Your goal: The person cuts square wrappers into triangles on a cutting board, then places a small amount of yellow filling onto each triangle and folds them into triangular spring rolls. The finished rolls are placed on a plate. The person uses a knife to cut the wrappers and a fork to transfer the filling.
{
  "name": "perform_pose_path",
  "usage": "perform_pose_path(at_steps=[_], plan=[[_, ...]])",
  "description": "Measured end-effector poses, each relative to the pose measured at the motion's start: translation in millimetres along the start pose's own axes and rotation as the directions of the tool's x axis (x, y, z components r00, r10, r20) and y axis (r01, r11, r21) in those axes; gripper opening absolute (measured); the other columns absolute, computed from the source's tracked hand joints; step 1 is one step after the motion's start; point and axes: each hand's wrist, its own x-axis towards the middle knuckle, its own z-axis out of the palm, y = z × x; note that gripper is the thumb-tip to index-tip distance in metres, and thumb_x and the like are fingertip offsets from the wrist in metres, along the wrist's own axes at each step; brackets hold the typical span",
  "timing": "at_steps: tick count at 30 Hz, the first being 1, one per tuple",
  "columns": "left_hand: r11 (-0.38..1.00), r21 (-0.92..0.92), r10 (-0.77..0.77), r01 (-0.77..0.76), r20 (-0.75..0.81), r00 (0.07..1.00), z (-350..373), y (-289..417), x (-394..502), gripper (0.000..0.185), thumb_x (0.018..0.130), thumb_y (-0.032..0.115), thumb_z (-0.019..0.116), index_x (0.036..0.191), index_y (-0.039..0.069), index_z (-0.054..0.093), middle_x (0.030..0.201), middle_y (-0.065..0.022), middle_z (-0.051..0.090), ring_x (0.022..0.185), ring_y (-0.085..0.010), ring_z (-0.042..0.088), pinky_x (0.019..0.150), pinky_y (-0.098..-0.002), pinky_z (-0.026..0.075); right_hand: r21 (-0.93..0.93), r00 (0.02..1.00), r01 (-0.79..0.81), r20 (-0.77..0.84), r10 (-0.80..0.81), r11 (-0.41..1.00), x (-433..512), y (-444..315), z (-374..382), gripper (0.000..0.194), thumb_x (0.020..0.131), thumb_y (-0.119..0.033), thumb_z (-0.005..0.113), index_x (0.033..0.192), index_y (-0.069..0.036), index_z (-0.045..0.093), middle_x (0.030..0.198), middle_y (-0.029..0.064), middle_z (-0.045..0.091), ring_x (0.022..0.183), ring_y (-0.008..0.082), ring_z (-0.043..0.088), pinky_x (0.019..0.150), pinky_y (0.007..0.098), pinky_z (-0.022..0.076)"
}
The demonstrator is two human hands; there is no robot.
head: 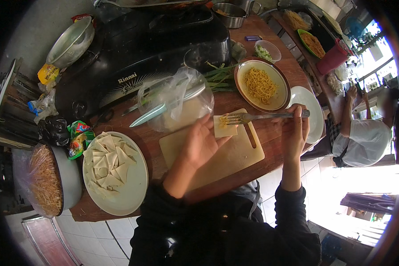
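Note:
On the fingers of my left hand (201,144) rests a square dough wrapper (223,132), held above a cutting board (219,163). My right hand (296,131) grips a metal fork (269,115) by its handle. The tines, with a little noodle on them, meet the wrapper's upper part. Beyond the fork stands a brown-rimmed bowl (285,71) of yellow noodles (261,85). To the left, a white plate (133,189) carries a pile of folded dough wrappers (109,161).
A knife (149,114) and clear plastic bag (186,96) lie behind the board, before a black Rinnai gas stove (146,56). A white plate (307,109) sits at right. A pot (71,179) of bagged dry noodles stands left. Another person (365,136) works at far right.

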Motion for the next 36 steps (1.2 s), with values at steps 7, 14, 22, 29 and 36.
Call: perform_pose_path(at_steps=[7,14,22,29,36], plan=[[0.999,0.01,0.032,-0.031,-0.066,0.997,5,-1,-2,0.05,0.097,0.034,0.042,0.129,-0.004,0.044,0.132,-0.0186,0.05,0.123,-0.0305,0.048,0.106,-0.0488,0.035,-0.004,0.999,0.016,0.043,-0.016,1.0,-2,4,3,0.021,0.101,-0.02,0.04,0.102,-0.001,0.048,0.085,0.0085,0.055,0.065,0.0183,0.06,0.054,0.0256,0.0461],[1.0,-0.006,0.007,-0.007,-0.048,0.999,7,0,-1,0.051,0.097,0.034,0.042,0.13,-0.005,0.044,0.134,-0.0199,0.049,0.125,-0.0301,0.046,0.106,-0.0478,0.036,0.091,0.992,-0.118,-0.036,0.121,0.989,-8,6,6,0.02,0.101,-0.022,0.043,0.101,-0.003,0.05,0.085,0.0055,0.056,0.071,0.0157,0.059,0.062,0.0249,0.0458],[1.0,0.002,0.008,-0.008,-0.003,1.0,4,0,-1,0.054,0.097,0.036,0.042,0.131,-0.006,0.042,0.134,-0.0206,0.048,0.125,-0.0297,0.046,0.107,-0.0467,0.035,-0.159,0.999,-0.006,-0.048,-0.002,0.987,-2,4,-4,0.02,0.1,-0.022,0.044,0.101,-0.003,0.05,0.079,0.0055,0.057,0.068,0.0163,0.06,0.061,0.0253,0.0429],[1.0,-0.02,0.01,-0.012,-0.059,0.998,7,-1,-1,0.053,0.096,0.034,0.045,0.129,-0.007,0.043,0.134,-0.0203,0.049,0.124,-0.0295,0.047,0.107,-0.0466,0.034,0.045,0.997,-0.026,-0.07,0.029,0.999,-5,-7,-1,0.019,0.099,-0.02,0.045,0.102,-0.002,0.05,0.081,0.006,0.056,0.064,0.0178,0.06,0.058,0.0256,0.0433],[1.0,-0.021,0.003,-0.002,0.023,1.0,5,1,-2,0.054,0.096,0.036,0.044,0.128,-0.008,0.044,0.134,-0.0206,0.048,0.124,-0.0297,0.046,0.106,-0.0451,0.035,-0.398,0.987,0.155,0.014,-0.163,0.904,-11,12,6,0.018,0.099,-0.02,0.046,0.101,-0.003,0.05,0.082,0.0062,0.057,0.066,0.0169,0.06,0.059,0.0256,0.0426]])
